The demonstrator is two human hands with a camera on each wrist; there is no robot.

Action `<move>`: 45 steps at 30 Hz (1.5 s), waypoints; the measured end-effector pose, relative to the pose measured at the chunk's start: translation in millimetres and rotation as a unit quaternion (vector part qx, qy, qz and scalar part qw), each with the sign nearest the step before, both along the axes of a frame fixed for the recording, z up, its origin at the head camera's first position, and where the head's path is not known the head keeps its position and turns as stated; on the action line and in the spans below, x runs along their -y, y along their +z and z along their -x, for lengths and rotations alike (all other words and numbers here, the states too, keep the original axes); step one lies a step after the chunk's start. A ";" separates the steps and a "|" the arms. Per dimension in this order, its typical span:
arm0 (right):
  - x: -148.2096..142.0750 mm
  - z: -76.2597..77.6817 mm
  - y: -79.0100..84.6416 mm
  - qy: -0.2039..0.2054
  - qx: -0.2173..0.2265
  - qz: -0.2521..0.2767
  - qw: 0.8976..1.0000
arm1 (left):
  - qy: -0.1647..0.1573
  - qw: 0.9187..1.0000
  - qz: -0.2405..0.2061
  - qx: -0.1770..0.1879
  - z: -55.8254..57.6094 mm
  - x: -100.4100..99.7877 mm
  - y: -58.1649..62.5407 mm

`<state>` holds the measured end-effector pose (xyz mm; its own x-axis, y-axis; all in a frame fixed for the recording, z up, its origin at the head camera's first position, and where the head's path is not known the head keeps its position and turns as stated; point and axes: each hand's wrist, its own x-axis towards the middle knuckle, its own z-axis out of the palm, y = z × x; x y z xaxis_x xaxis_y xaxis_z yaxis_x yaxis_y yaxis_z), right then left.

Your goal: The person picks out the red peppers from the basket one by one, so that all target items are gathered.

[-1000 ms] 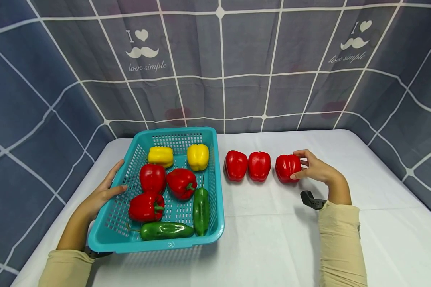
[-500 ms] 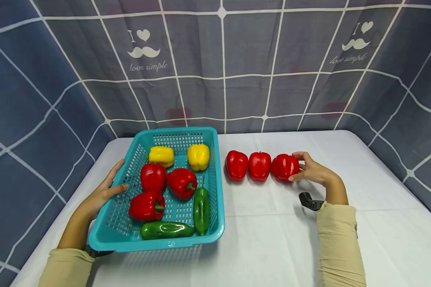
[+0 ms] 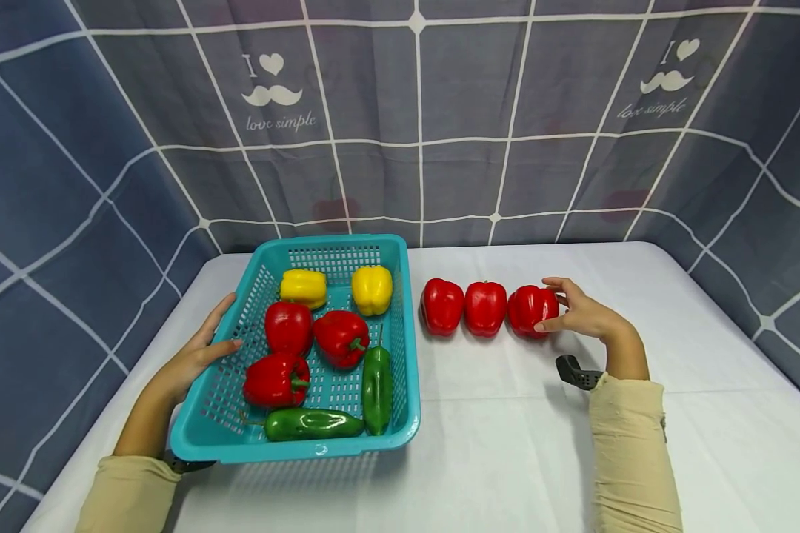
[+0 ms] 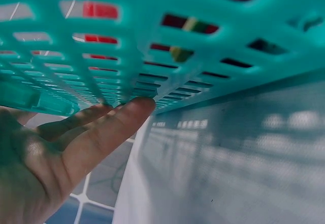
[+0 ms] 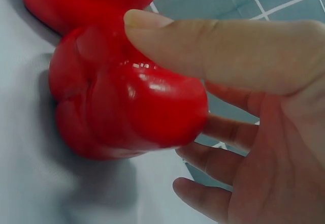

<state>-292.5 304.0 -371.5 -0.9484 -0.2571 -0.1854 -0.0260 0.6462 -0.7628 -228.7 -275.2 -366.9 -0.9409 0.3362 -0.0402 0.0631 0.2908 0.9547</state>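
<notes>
My left hand (image 3: 190, 363) holds the left side of a teal plastic basket (image 3: 410, 355). Its thumb lies over the rim, and in the left wrist view long fingers (image 4: 109, 135) press along the outer perforated wall. My right hand (image 3: 583, 314) grips a red bell pepper (image 3: 528, 311), the rightmost in a row on the table, thumb on the near side and fingers behind it. In the right wrist view that pepper (image 5: 137, 102) lies on its side against another. Two more red bell peppers stand to its left, the middle one (image 3: 485, 309) and the left one (image 3: 442, 307).
The basket contains two yellow bell peppers (image 3: 372, 290), several red bell peppers (image 3: 288, 328) and two long green peppers (image 3: 376, 389). A white cloth (image 3: 487, 444) covers the table. Grey-blue checked curtains (image 3: 463, 178) stand behind and at both sides.
My right hand has slid the rightmost red bell pepper left, closing the gap to the middle one. The left hand and basket keep their places; the view has shifted slightly.
</notes>
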 end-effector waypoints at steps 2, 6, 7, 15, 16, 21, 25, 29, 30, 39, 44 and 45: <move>2.2 0.3 1.6 0.002 -0.007 -0.007 1.000 | 0.002 1.000 0.001 -0.001 -0.5 0.5 0.2; 6.5 0.0 6.0 0.004 -0.023 -0.031 0.999 | 0.005 1.000 -0.001 -0.001 -1.1 0.4 0.7; 7.8 -0.4 7.5 0.003 -0.027 -0.039 0.999 | 0.005 1.000 -0.002 0.000 -1.2 0.2 0.9; 15.9 -2.5 15.1 0.001 -0.067 -0.084 0.994 | 0.005 1.000 -0.005 -0.002 -1.0 -2.9 0.9; 17.0 -3.0 15.8 0.001 -0.069 -0.091 0.993 | 0.005 1.000 -0.006 -0.002 -1.3 -3.0 0.7; 25.3 -4.1 20.0 -0.008 -0.093 -0.114 0.989 | 0.008 1.000 -0.007 0.000 -1.4 -4.1 -0.7; 38.3 -4.1 24.8 -0.017 -0.138 -0.096 0.986 | 0.012 1.000 -0.008 0.005 -0.8 -4.6 -1.6; 59.0 -5.0 31.8 -0.009 -0.187 -0.067 0.980 | 0.014 1.000 -0.013 0.006 -0.5 -3.8 -0.6; 65.3 -5.4 33.9 -0.003 -0.196 -0.064 0.978 | 0.015 1.000 -0.015 0.005 -0.4 -3.4 -0.5; 132.8 -23.8 48.6 0.072 -0.213 -0.006 0.974 | 0.018 0.999 -0.026 0.012 -3.3 -1.3 0.3; 165.7 -41.5 57.5 0.138 -0.205 0.006 0.969 | 0.021 0.999 -0.024 0.008 0.6 -2.7 -1.0; 173.5 -43.2 60.7 0.159 -0.203 -0.004 0.966 | 0.023 0.999 -0.023 0.007 1.1 -3.2 -1.1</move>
